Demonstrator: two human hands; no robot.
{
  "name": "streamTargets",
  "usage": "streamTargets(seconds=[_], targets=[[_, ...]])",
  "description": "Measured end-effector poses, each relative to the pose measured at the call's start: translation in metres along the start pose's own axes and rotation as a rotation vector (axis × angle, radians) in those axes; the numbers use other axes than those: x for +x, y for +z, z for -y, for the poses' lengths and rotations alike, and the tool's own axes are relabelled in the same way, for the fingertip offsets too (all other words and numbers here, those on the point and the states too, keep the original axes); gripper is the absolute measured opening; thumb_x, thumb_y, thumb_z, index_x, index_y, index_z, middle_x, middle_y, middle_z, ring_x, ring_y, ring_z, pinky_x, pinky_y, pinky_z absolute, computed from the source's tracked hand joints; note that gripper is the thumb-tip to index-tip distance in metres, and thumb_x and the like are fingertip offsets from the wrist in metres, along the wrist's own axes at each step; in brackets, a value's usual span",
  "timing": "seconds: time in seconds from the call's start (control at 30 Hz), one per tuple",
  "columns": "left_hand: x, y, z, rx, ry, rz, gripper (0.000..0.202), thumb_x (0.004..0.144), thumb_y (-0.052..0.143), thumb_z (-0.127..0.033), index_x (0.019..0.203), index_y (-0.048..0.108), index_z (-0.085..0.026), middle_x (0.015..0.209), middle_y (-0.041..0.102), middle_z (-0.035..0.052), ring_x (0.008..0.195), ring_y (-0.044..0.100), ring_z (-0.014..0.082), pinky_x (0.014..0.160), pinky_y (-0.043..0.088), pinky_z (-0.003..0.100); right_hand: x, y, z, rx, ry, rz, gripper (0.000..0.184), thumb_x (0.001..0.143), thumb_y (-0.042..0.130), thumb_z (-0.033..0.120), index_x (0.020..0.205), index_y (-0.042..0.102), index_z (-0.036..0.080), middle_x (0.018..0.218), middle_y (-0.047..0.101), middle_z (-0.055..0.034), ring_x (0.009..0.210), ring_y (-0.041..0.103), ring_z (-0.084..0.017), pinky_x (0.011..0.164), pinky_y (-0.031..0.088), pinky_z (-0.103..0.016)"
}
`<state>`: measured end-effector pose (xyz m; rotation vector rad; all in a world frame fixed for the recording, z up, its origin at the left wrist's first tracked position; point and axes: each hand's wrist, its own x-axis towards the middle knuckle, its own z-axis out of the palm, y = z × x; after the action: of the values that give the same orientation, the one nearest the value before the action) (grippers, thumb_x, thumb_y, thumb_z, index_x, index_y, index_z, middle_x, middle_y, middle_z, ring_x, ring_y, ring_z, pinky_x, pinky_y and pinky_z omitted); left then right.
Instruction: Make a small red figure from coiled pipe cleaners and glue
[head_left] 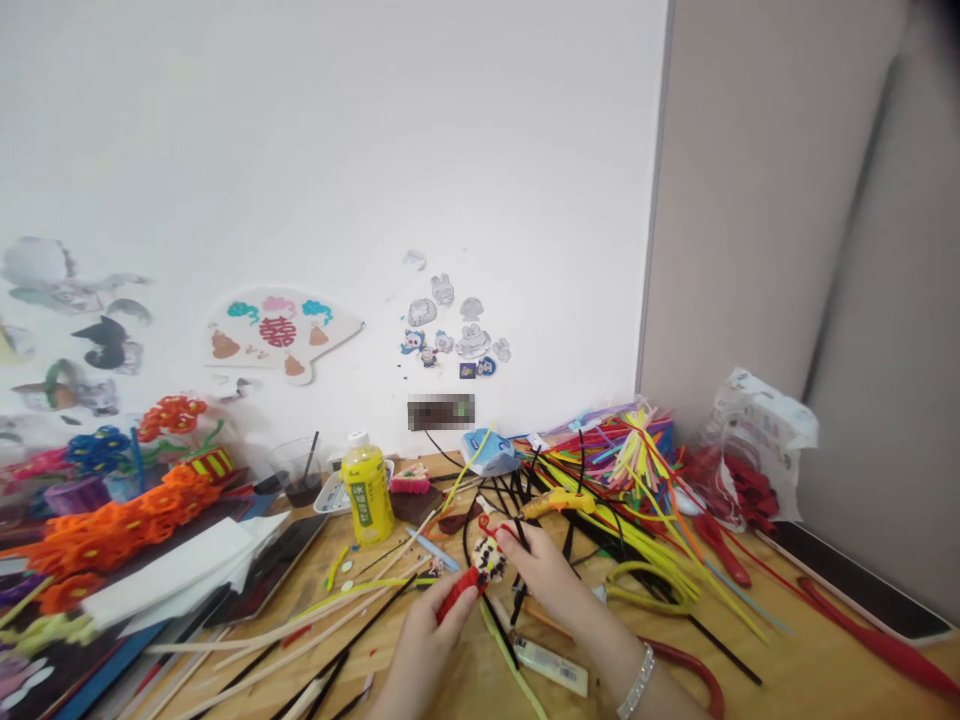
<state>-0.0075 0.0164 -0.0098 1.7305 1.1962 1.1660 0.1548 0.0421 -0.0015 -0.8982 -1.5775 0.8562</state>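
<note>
Pipe-cleaner figure (487, 560) in left hand (439, 645) and right hand (544, 585), green-labelled bottle (367, 497)

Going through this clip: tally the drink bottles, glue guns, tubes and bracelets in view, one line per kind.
Yellow drink bottle: 1
Yellow glue gun: 1
Pale labelled tube: 1
Silver bracelet: 1
Total: 4

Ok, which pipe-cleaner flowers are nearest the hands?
The orange flowers, lying in a long row; the blue flowers and red flowers stand farther back by the wall.
</note>
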Motion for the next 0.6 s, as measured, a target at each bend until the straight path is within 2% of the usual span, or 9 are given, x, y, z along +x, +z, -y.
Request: streamTargets(seconds=[0.13, 0.27, 0.5, 0.6], targets=[[-0.002, 0.003, 0.0, -0.009, -0.019, -0.036, 0.048, 0.07, 0.055, -0.054, 0.091, 0.07, -0.014, 0.076, 0.072, 0.007, 0.082, 0.062, 0.0268, 0.077, 0.047, 0.035, 0.001, 0.001, 0.001, 0.048, 0.037, -0.031, 0.042, 0.083, 0.042, 0.052, 0.077, 0.059, 0.014, 0.07, 0.056, -0.0023, 0.067, 0.05, -0.016, 0.066, 0.041, -0.027], [-0.002, 0.003, 0.002, 0.007, -0.025, -0.038, 0.047, 0.072, 0.054, -0.052, 0.092, 0.07, -0.013, 0.073, 0.071, 0.0068, 0.081, 0.061, 0.0264, 0.077, 0.047, 0.035, 0.0, 0.007, -0.001, 0.071, 0.032, -0.1, 0.042, 0.082, 0.043, 0.053, 0.079, 0.06, 0.015, 0.074, 0.06, -0.0033, 0.071, 0.053, -0.017, 0.068, 0.042, -0.027], [-0.002, -0.001, -0.001, 0.002, 0.012, 0.005, 0.041, 0.073, 0.054, -0.046, 0.092, 0.07, -0.013, 0.087, 0.072, 0.0085, 0.084, 0.061, 0.0258, 0.081, 0.045, 0.034, -0.001, 0.011, -0.012, 0.042, 0.049, -0.083, 0.044, 0.082, 0.042, 0.055, 0.082, 0.061, 0.014, 0.077, 0.062, -0.0048, 0.073, 0.055, -0.018, 0.071, 0.043, -0.028], [-0.002, -0.002, -0.003, 0.01, -0.01, 0.002, 0.041, 0.073, 0.055, -0.046, 0.093, 0.07, -0.014, 0.086, 0.072, 0.0078, 0.083, 0.062, 0.0253, 0.08, 0.046, 0.034, 0.0, 0.01, -0.014, 0.04, 0.049, -0.087, 0.044, 0.082, 0.043, 0.054, 0.08, 0.061, 0.015, 0.074, 0.062, -0.004, 0.072, 0.055, -0.018, 0.07, 0.043, -0.028]])
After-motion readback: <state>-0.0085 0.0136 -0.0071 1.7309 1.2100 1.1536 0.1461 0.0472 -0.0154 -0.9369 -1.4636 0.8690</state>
